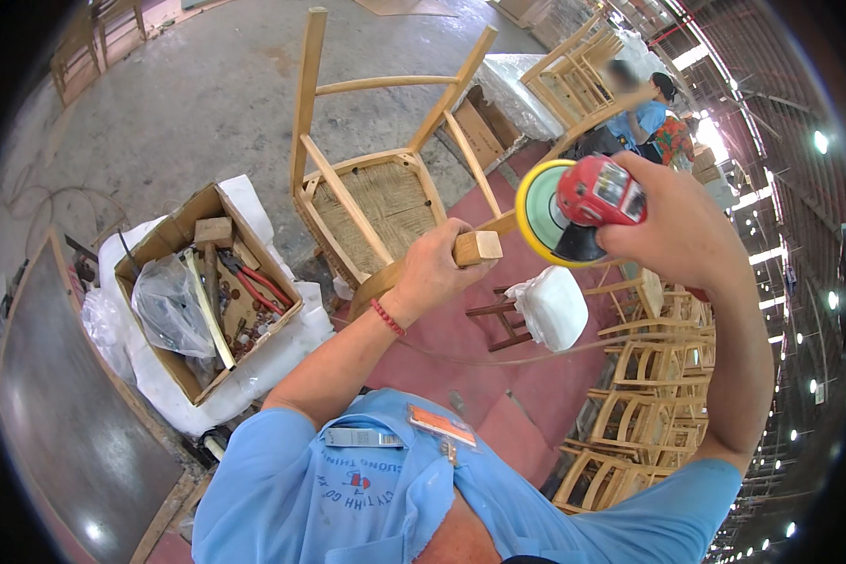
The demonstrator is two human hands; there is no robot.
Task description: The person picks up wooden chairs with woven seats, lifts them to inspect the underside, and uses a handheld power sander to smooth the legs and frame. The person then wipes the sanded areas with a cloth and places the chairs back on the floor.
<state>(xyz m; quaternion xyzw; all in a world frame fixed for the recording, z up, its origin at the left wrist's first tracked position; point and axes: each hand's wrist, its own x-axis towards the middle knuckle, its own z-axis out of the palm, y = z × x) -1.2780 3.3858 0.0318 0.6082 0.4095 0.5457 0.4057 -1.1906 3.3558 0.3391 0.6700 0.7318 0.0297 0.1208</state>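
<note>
— Pale wood first: what is the biggest thing there?
— An upturned wooden chair (367,188) with a woven rush seat, legs pointing to the far side, held up in the middle of the view above the grey concrete floor (188,103).
— Who grips it?
— The left hand (432,268) is closed round the end of one chair leg (475,247), whose square cut end shows just right of the fingers.
— And to the near left?
— An open cardboard box (164,240) holding red-handled pliers (254,282), a clear plastic bag and small hardware, resting on white foam.
— The right hand?
— The right hand (681,226) is wrapped tightly around a red orbital sander (583,202); its yellow-rimmed round pad faces left, just beside the leg end, though I cannot tell whether they touch.
— Anything smaller?
— A white foam block (553,305) lies below the sander.
</note>
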